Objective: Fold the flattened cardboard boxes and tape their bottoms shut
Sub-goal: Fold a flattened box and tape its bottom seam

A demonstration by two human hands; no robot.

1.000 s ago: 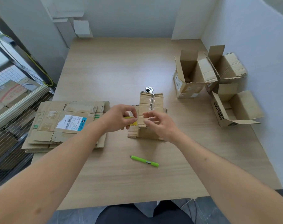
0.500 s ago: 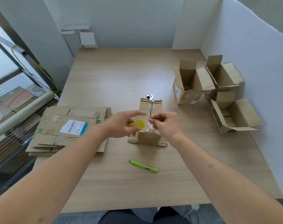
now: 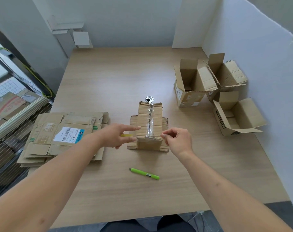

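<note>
Item: small cardboard box (image 3: 149, 129), standing bottom-up on the wooden table (image 3: 112, 77) in front of the person, its bottom flaps folded in and a strip of clear tape (image 3: 150, 122) running down the centre seam toward the near edge. Left hand (image 3: 116, 136): index finger straight and pointing at the left side of the box near its near corner, other fingers loosely bent; a thin yellow piece (image 3: 126, 135) shows beside its fingers, but whether the hand grips it cannot be told. Right hand (image 3: 176, 139): fingers curled, thumb and forefinger pinched together just beside the near right corner of the box; what they pinch is too fine to see, possibly the tape's end. Change noted: half a second ago both hands met over the near end of the seam, the left visibly holding the yellow piece flat against the box; they now sit apart at either side, and the tape lies exposed along the seam. Judgement: the strip appears laid, and smoothing or cutting its end is likely the step in hand. Also on the table: a green utility knife (image 3: 144, 174) lying well short of the box, a stack of flattened boxes (image 3: 63, 136) to the left awaiting folding, three assembled open boxes (image 3: 214, 91) grouped at the right by the wall, and a small round metal grommet (image 3: 149, 99) just beyond the box.
</note>
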